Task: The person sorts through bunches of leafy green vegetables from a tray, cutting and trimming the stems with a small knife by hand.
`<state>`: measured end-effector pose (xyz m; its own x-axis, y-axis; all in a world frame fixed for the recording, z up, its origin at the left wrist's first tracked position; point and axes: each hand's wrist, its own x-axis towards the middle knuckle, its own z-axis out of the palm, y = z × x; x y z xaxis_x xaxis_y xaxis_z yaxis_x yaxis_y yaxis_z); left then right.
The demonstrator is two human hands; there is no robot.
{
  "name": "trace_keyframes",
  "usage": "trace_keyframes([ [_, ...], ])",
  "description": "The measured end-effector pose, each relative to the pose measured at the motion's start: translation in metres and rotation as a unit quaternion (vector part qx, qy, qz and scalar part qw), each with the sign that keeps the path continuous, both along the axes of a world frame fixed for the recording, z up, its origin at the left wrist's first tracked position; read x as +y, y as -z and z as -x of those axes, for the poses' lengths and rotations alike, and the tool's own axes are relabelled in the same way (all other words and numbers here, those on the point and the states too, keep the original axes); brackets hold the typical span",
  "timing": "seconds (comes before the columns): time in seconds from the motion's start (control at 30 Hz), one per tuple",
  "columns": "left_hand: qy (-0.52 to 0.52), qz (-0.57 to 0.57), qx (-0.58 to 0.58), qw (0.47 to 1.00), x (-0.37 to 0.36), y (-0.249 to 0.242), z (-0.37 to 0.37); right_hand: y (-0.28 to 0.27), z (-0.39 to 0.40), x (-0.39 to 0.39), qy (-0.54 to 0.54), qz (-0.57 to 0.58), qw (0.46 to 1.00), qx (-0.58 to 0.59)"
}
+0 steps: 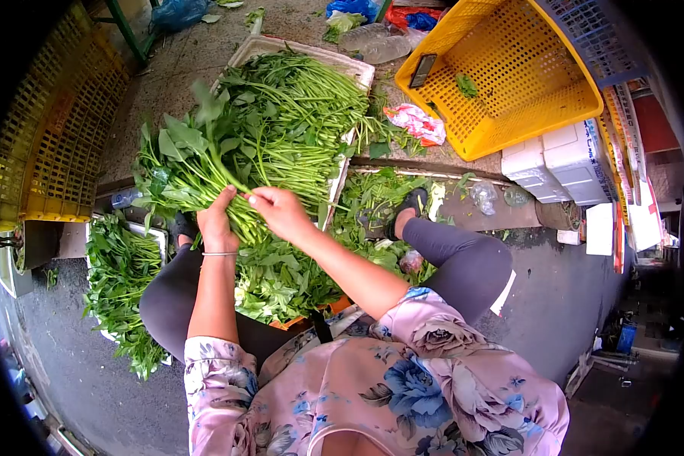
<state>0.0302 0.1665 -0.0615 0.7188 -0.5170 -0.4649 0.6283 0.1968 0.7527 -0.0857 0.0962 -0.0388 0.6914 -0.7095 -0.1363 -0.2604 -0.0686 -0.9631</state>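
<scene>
My left hand (217, 226), with a band on its wrist, is closed around a bunch of water spinach (176, 161). The leaves fan out to the upper left and the stem ends point to the lower right. Close beside it, my right hand (283, 214) pinches a stalk of water spinach (222, 156) near its lower end. Beyond both hands, a white foam box (363, 70) holds a thick pile of water spinach (311, 99) with its stems to the right. Loose leaves (281, 277) lie below my hands, between my legs.
More greens (121, 273) fill a white box at the left. A yellow crate (509, 76) rests tilted at the upper right near white foam boxes (558, 163). Other yellow crates (68, 114) stand at the far left. Plastic bottles (376, 44) and a crumpled bag (416, 124) lie on the ground.
</scene>
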Motion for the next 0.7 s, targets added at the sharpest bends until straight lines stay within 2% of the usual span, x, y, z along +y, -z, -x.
trace_keyframes([
  [0.07, 0.007, -0.017, -0.005, 1.000, 0.001, 0.003, 0.000, 0.003, 0.000, 0.013, 0.030, 0.071, 0.997, 0.004],
  [0.1, 0.008, -0.026, -0.013, 1.000, 0.001, 0.001, 0.002, 0.009, 0.000, 0.014, 0.030, 0.070, 0.997, 0.005],
  [0.17, 0.015, -0.024, -0.017, 0.999, 0.000, -0.005, 0.007, 0.020, -0.002, 0.014, 0.044, 0.158, 0.986, 0.003],
  [0.23, 0.021, -0.021, -0.023, 0.999, -0.002, -0.013, 0.013, 0.016, -0.002, 0.008, 0.037, 0.129, 0.990, 0.031],
  [0.33, 0.069, -0.031, -0.020, 0.997, 0.000, -0.022, 0.018, 0.014, -0.007, 0.000, 0.052, 0.004, 0.999, 0.001],
  [0.37, 0.070, -0.032, -0.019, 0.997, 0.000, -0.021, 0.018, 0.013, -0.008, -0.001, 0.052, 0.003, 0.999, 0.002],
  [0.43, 0.052, 0.051, -0.052, 0.996, 0.001, -0.016, 0.018, 0.004, -0.009, -0.002, 0.036, -0.054, 0.998, 0.027],
  [0.5, 0.071, 0.048, -0.038, 0.996, 0.005, -0.014, 0.013, 0.010, -0.012, -0.005, 0.023, -0.045, 0.999, 0.020],
  [0.57, 0.141, 0.120, 0.018, 0.983, 0.011, -0.019, 0.009, 0.002, -0.008, -0.010, -0.020, -0.152, 0.986, 0.070],
  [0.6, 0.162, 0.148, 0.042, 0.975, 0.011, -0.037, 0.016, 0.003, -0.006, -0.015, -0.055, -0.210, 0.975, 0.050],
  [0.63, 0.200, 0.159, 0.075, 0.964, 0.015, -0.031, 0.011, -0.004, -0.002, -0.017, -0.075, -0.270, 0.958, 0.063],
  [0.7, 0.220, 0.160, 0.070, 0.960, 0.018, -0.027, 0.013, 0.000, 0.003, -0.015, -0.093, -0.245, 0.964, 0.046],
])
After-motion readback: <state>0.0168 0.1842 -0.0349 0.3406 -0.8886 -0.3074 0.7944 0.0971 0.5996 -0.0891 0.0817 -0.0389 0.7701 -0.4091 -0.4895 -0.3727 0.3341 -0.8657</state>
